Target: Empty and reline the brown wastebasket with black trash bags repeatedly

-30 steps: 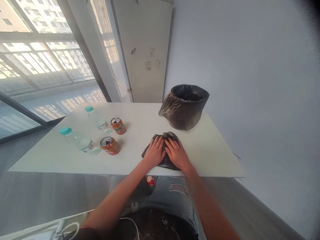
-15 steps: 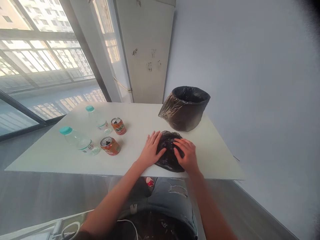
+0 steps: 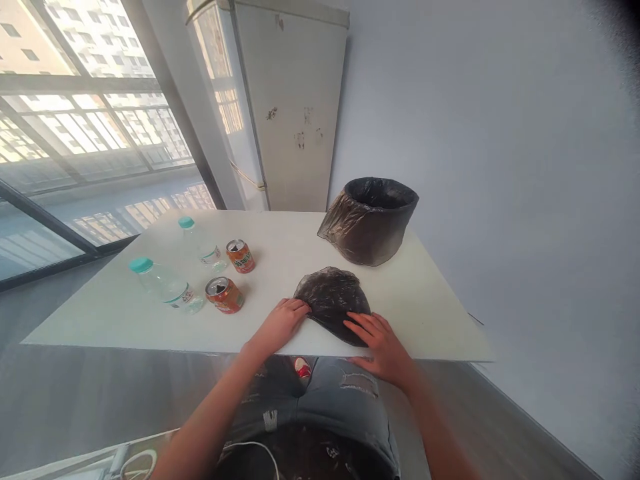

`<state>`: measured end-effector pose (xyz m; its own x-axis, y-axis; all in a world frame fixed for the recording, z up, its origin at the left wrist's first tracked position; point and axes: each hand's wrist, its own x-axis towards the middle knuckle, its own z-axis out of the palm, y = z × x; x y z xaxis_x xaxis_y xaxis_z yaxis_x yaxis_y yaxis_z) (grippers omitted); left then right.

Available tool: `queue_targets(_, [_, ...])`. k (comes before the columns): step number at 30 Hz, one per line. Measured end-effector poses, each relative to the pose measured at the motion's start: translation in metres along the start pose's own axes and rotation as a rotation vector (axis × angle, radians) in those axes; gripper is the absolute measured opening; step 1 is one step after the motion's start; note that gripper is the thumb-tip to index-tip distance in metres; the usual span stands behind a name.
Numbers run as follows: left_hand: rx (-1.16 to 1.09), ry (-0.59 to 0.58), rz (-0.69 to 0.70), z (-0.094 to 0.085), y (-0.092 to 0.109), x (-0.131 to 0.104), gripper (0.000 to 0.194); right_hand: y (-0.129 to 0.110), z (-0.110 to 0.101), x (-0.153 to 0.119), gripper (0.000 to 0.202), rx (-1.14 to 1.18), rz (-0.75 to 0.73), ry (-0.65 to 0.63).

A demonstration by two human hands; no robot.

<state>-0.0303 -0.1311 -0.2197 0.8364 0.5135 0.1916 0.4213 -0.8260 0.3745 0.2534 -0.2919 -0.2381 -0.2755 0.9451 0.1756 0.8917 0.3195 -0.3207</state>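
Note:
A black plastic bag (image 3: 333, 297) lies flattened near the table's front edge. At its left edge, my left hand (image 3: 284, 323) has its fingers pressed together on the plastic, the thumb hidden. My right hand (image 3: 383, 343) is open at the right side of the bag. Its fingertips rest on the plastic, and its thumb is spread out by the table edge.
A bin lined with a black bag (image 3: 375, 230) stands behind on the white table (image 3: 280, 247). To the left are two orange cans (image 3: 225, 297) and two clear bottles (image 3: 167, 287) with teal caps. A wall (image 3: 500, 167) borders the right side.
Both hands have moved from the middle of the black plastic bag out to its edges and nearer to me. The crumpled, hollowed bag now lies flatter.

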Motion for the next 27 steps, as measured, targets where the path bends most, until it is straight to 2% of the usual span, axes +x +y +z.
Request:
queue_targets(4, [-0.041,-0.008,-0.163,-0.014,0.019,-0.007,0.029,-0.003,0.007,-0.005,0.041,0.183,0.043,0.132])
queue_targets(6, [-0.116,-0.006,-0.219,-0.021,0.024,-0.005,0.028,-0.005,0.01,-0.001,0.034,0.325,0.164,0.271])
queue_targets(9, [-0.2,0.051,-0.257,-0.025,0.019,0.009,0.027,-0.011,0.009,0.018,0.031,0.464,0.396,0.435])
queue_targets(12, [-0.137,0.112,-0.302,-0.025,0.01,0.024,0.026,-0.014,0.002,0.042,0.031,0.485,0.538,0.487])
queue_targets(15, [-0.032,0.284,-0.363,-0.026,0.018,0.031,0.026,-0.011,0.002,0.06,0.029,0.453,0.605,0.471])
queue_targets(17, [0.022,0.363,-0.288,-0.025,0.033,0.033,0.033,-0.009,0.004,0.066,0.029,0.414,0.601,0.454])
queue_targets(18, [0.05,0.347,-0.211,-0.021,0.04,0.034,0.038,-0.009,0.006,0.068,0.03,0.386,0.586,0.454])
queue_targets(21, [0.126,0.156,-0.021,0.003,0.05,0.041,0.051,-0.015,0.006,0.069,0.039,0.235,0.521,0.519])
queue_targets(23, [0.147,0.063,-0.014,0.026,0.044,0.048,0.058,-0.02,0.002,0.072,0.048,0.096,0.424,0.531])
queue_targets(25, [0.149,0.021,-0.025,0.044,0.032,0.052,0.06,-0.024,-0.001,0.077,0.056,-0.01,0.268,0.428])
queue_targets(27, [0.149,0.027,-0.02,0.054,0.022,0.054,0.057,-0.024,0.001,0.083,0.057,-0.073,0.153,0.268])
